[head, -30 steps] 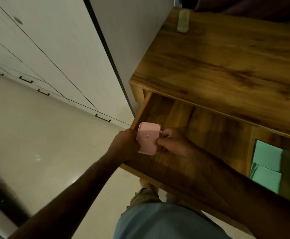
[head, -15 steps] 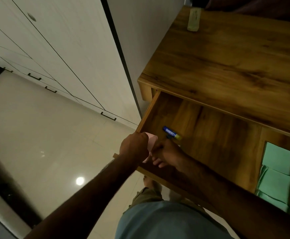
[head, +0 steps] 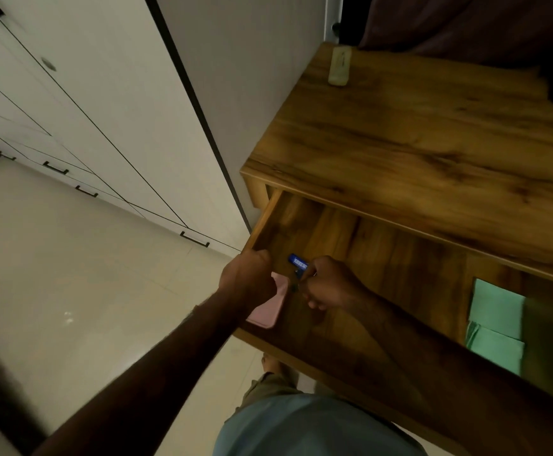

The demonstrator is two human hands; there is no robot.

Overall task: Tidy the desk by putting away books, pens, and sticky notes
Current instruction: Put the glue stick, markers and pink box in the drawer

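In the open drawer (head: 262, 222) below the counter (head: 433, 143), the left hand (head: 248, 284) closed its fingers around a pink case (head: 265, 315), likely steadying it for filling, while the right hand (head: 331, 284) curled its fingers beside 1 blue pen (head: 298, 261) at the case's 1 o'clock, though I could not tell whether they held it.

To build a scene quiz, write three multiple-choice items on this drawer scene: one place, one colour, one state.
1. Where do the green pads lie? A. on the desktop B. in the right compartment of the drawer C. on the floor
2. What colour is the case that the left hand holds? A. pink B. yellow C. black
3. The drawer is: A. shut B. pulled open C. lifted out
Key: B, they lie at the drawer's right end; A, its side shows pink below the hand; B, its wooden bottom is exposed.
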